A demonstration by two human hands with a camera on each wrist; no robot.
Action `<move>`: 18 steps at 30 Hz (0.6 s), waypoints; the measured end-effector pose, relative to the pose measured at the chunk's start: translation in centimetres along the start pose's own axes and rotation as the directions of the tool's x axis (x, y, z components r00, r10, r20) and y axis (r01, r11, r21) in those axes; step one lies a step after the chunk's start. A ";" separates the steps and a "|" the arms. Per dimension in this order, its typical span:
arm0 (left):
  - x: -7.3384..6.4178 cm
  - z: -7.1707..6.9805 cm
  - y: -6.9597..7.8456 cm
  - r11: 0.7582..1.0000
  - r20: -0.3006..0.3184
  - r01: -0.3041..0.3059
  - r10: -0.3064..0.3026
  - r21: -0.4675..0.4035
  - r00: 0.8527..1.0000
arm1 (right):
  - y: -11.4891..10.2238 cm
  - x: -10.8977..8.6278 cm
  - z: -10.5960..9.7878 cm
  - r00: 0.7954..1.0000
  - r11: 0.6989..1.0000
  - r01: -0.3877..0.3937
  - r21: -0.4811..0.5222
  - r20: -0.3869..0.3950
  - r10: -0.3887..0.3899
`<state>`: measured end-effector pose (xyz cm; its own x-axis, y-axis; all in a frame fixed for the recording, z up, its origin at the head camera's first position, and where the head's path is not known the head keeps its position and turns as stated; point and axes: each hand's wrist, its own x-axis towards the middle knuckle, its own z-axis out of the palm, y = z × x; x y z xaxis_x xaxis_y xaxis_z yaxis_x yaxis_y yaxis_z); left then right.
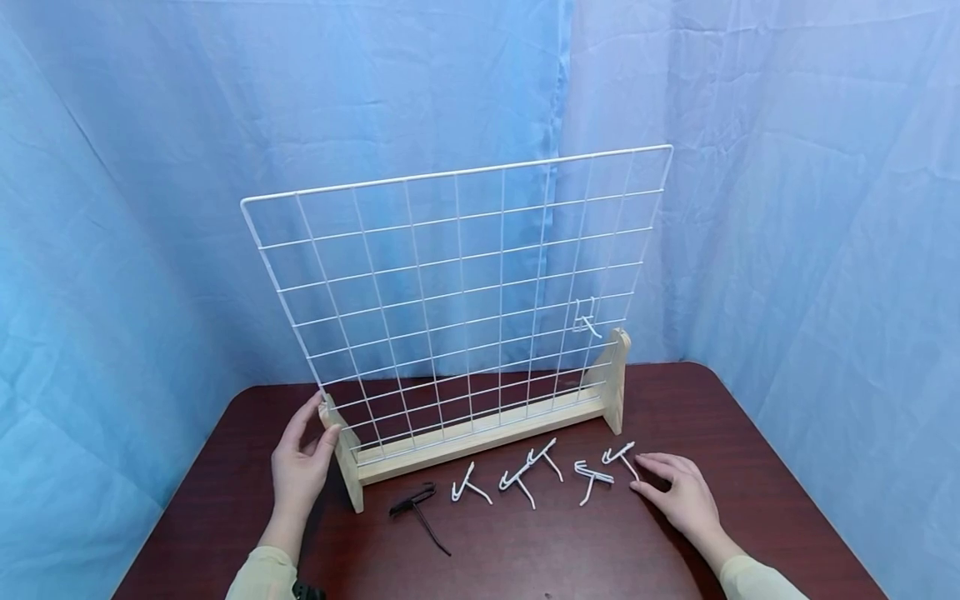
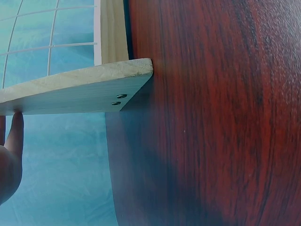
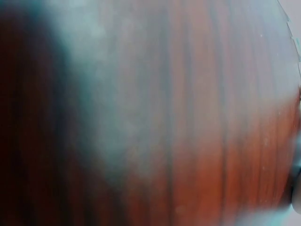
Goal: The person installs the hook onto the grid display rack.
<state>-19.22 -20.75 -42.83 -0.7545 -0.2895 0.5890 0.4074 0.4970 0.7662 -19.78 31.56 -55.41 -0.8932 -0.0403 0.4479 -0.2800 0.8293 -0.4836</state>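
A white wire grid panel [image 1: 461, 308] stands upright in a wooden stand [image 1: 480, 437]. My left hand [image 1: 302, 462] holds the upper part of the stand's left side piece [image 1: 347, 467], thumb toward the front and fingers behind. In the left wrist view, one finger [image 2: 15, 134] meets that side piece [image 2: 80, 92]. My right hand [image 1: 678, 496] is at the rightmost white wire hook [image 1: 620, 454], with thumb and fingers parted beside its prong; whether they touch it I cannot tell. The right wrist view shows mostly blurred tabletop.
Several more white hooks [image 1: 517, 483] lie in front of the stand, with a black hook [image 1: 420, 504] at their left. Another white hook [image 1: 588, 321] hangs low on the grid's right side. The dark red table [image 1: 570, 558] has blue curtains [image 1: 375, 92] behind it.
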 end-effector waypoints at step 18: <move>0.0 0.0 -0.2 1.000 0.000 0.003 -0.003 -0.018 1.000 | -0.1 0.1 0.8 0.998 1.000 0.028 -0.009 -0.062 -0.028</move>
<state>-19.36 -20.87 -42.99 -0.7556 -0.2913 0.5868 0.4144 0.4811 0.7725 -20.18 31.01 -55.93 -0.8613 -0.0292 0.5073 -0.3018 0.8326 -0.4644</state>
